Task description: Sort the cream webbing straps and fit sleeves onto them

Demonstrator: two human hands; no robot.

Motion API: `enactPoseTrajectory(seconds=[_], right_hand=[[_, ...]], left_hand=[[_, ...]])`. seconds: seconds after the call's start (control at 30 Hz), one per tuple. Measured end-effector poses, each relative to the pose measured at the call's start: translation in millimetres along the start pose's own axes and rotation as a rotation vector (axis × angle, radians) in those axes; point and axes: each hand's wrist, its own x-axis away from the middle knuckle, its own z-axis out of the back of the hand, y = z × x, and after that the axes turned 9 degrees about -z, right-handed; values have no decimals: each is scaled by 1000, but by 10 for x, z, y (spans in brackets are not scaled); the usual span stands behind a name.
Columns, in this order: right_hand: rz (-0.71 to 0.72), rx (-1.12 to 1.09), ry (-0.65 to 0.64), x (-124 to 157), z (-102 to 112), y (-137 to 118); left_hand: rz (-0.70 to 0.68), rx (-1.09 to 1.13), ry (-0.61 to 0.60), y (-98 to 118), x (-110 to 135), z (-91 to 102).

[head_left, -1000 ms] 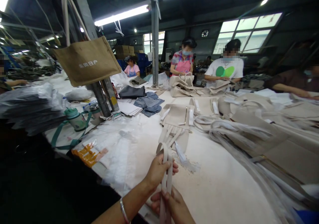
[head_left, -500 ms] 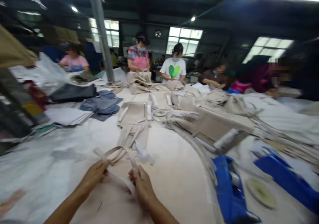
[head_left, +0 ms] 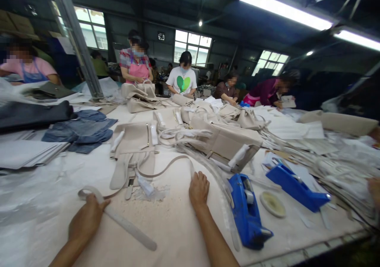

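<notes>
A long beige bag strap (head_left: 130, 228) runs between my hands. My left hand (head_left: 84, 221) is closed on it at the left, where the strap curls into a loop; its rounded end lies on the table pointing right. My right hand (head_left: 199, 189) is closed around another stretch of the strap, which arcs over from the bag side. Just beyond my hands lies a beige bag (head_left: 130, 138) with a gold zip and white wrapping on its sides. A small white wrapped piece (head_left: 145, 184) and scattered crumbs lie between the bag and me.
Two blue tape dispensers (head_left: 247, 215) stand at right, near a tape roll (head_left: 273, 204). Another beige bag (head_left: 228, 140) lies beyond. Blue-grey cloth pieces (head_left: 78, 130) and a white paper stack (head_left: 29, 154) are at left. Several co-workers handle bags across the table.
My hands have moved apart, left hand leftward and right hand rightward, drawing the strap out between them. The view has turned to the right.
</notes>
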Motion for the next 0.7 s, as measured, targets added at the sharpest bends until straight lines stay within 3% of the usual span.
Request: enactPoseTrajectory(seconds=[0.1, 0.37, 0.47, 0.57, 0.7], right_hand=[[78, 111, -4, -4, 71, 47], [361, 180, -104, 156, 126, 206], [418, 225, -6, 265, 156, 206], [487, 164, 72, 441, 183, 103], [763, -50, -111, 971, 113, -242]], left_hand=[[104, 54, 37, 176, -16, -30], [356, 362, 88, -10, 348, -25], [395, 478, 98, -11, 502, -6], [408, 587, 103, -60, 619, 41], [429, 669, 61, -159, 728, 94]])
